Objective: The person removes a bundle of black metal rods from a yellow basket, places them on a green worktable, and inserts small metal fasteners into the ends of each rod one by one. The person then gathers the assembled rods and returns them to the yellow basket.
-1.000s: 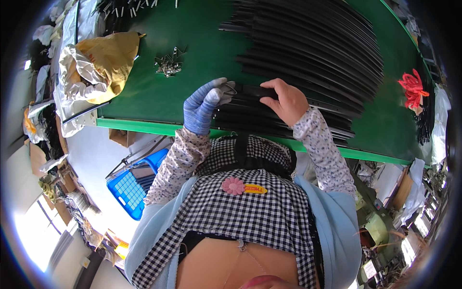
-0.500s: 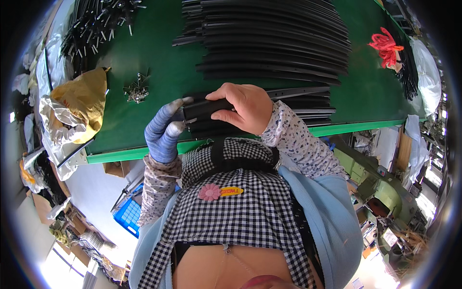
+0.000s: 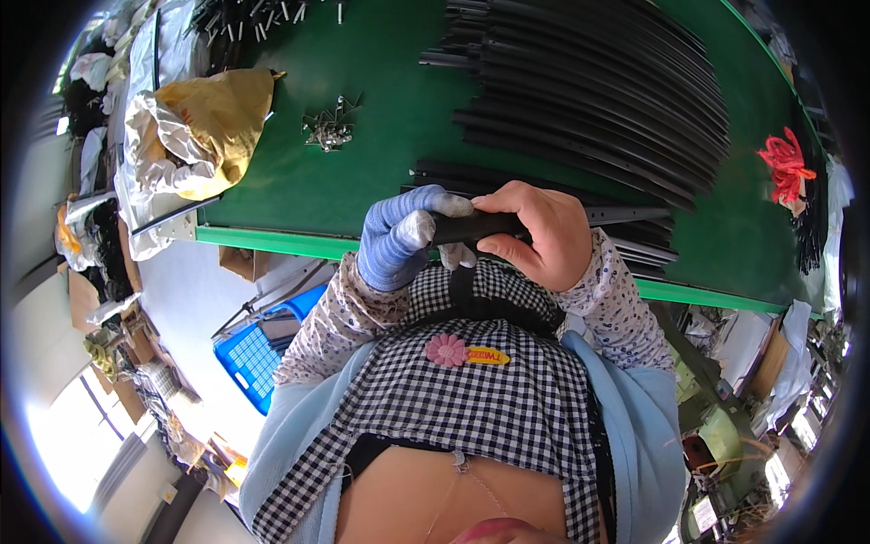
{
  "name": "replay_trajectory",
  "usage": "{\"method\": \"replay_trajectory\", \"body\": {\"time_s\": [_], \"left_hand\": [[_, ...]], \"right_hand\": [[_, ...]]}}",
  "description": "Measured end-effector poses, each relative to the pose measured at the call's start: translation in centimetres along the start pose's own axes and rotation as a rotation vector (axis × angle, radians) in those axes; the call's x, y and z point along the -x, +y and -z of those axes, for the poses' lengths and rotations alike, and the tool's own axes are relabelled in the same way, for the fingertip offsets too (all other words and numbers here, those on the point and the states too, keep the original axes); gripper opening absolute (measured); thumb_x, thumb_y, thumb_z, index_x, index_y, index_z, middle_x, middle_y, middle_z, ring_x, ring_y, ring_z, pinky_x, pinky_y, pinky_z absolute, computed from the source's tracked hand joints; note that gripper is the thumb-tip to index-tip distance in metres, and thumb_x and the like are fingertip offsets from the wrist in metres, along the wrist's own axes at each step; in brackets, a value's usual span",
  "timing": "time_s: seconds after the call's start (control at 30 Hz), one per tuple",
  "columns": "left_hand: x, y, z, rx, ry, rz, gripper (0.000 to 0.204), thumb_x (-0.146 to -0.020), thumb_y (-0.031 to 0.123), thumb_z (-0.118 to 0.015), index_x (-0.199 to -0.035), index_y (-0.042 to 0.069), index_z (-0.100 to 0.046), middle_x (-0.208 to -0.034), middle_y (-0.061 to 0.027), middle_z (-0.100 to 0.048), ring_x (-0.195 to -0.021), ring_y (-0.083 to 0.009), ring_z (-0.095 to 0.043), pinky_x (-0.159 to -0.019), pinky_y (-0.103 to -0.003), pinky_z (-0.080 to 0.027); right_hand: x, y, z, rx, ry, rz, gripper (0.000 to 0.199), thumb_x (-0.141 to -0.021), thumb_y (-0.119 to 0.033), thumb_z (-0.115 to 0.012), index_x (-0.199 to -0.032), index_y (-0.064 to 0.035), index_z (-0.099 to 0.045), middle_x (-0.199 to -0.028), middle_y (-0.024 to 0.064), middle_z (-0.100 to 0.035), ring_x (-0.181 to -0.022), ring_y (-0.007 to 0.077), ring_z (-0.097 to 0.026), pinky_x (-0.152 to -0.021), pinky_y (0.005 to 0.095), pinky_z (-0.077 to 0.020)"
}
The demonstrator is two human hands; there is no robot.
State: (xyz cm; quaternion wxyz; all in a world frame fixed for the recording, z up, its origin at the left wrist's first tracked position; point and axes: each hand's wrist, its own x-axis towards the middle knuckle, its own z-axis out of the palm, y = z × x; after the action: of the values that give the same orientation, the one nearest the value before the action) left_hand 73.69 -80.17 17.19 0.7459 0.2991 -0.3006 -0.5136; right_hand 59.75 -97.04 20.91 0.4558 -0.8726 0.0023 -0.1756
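Between my hands, just over the table's near edge, is a thick black tube-like piece (image 3: 480,227). My left hand (image 3: 391,243), in a blue knit glove with whitish fingertips, is closed around its left end and covers that end. Bare fingers and thumb of my right hand (image 3: 551,238) grip the piece from the right. Behind and beside the hands lie long black strips with small holes (image 3: 625,215). Beyond them, a large stack of long black strips (image 3: 598,100) covers the table's middle.
On the green table (image 3: 390,109) sit a pile of small metal parts (image 3: 328,129), a yellow bag (image 3: 227,127) at left and red ties (image 3: 787,165) at right. Black rods with pale tips (image 3: 272,18) lie far left. A blue plastic basket (image 3: 249,363) stands below the table.
The view has shifted, so the table things appear farther right. My left fingers have moved onto the black piece and wrap more of it. Both hands are closer together; my right hand keeps its grip.
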Motion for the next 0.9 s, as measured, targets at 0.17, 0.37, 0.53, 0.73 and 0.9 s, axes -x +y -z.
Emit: {"method": "replay_trajectory", "body": {"time_s": [0.17, 0.37, 0.53, 0.73, 0.9], "left_hand": [[1.0, 0.4, -0.3, 0.550, 0.117, 0.223, 0.061, -0.098, 0.041, -0.053, -0.136, -0.006, -0.046, -0.091, -0.0188, -0.064, -0.078, -0.0292, -0.066, -0.073, -0.046, -0.059], [0.8, 1.5, 1.1, 0.287, 0.130, 0.299, 0.051, -0.092, 0.028, -0.058, -0.131, -0.003, -0.051, -0.087, -0.0130, -0.054, -0.077, -0.0287, -0.061, -0.068, -0.048, -0.061], [0.2, 2.8, 0.6, 0.043, 0.193, 0.334, 0.047, -0.091, 0.029, -0.059, -0.124, -0.005, -0.053, -0.090, -0.0156, -0.058, -0.076, -0.0254, -0.062, -0.069, -0.044, -0.061], [0.1, 3.0, 1.3, 0.193, 0.181, 0.418, 0.048, -0.090, 0.025, -0.057, -0.126, -0.006, -0.052, -0.093, -0.0189, -0.062, -0.078, -0.0250, -0.065, -0.068, -0.041, -0.062], [-0.2, 3.8, 2.4, 0.113, 0.116, 0.480, 0.048, -0.089, 0.024, -0.058, -0.126, -0.007, -0.052, -0.094, -0.0209, -0.064, -0.080, -0.0271, -0.067, -0.067, -0.041, -0.062]], "right_hand": [[-0.3, 0.6, -0.6, 0.018, 0.005, -0.006, 0.037, -0.082, -0.028, -0.075, -0.107, -0.0050, -0.059, -0.093, 0.0071, -0.070, -0.077, 0.0253, -0.070, -0.064, 0.0325, -0.0561], [-0.5, 0.8, -1.2, 0.052, 0.021, -0.016, 0.036, -0.082, -0.029, -0.075, -0.105, -0.0056, -0.059, -0.094, 0.0057, -0.070, -0.077, 0.0244, -0.070, -0.065, 0.0326, -0.0558], [-0.5, 1.0, -1.6, 0.078, 0.041, -0.027, 0.036, -0.082, -0.029, -0.075, -0.105, -0.0060, -0.059, -0.094, 0.0055, -0.070, -0.078, 0.0243, -0.070, -0.066, 0.0328, -0.0557], [-0.8, 1.1, -1.6, 0.095, 0.041, -0.046, 0.035, -0.082, -0.029, -0.075, -0.104, -0.0067, -0.059, -0.093, 0.0057, -0.070, -0.079, 0.0242, -0.070, -0.067, 0.0324, -0.0563], [-0.9, 1.2, -1.9, 0.074, 0.003, -0.058, 0.035, -0.083, -0.030, -0.074, -0.104, -0.0067, -0.059, -0.094, 0.0057, -0.071, -0.080, 0.0243, -0.070, -0.068, 0.0323, -0.0567]]}}
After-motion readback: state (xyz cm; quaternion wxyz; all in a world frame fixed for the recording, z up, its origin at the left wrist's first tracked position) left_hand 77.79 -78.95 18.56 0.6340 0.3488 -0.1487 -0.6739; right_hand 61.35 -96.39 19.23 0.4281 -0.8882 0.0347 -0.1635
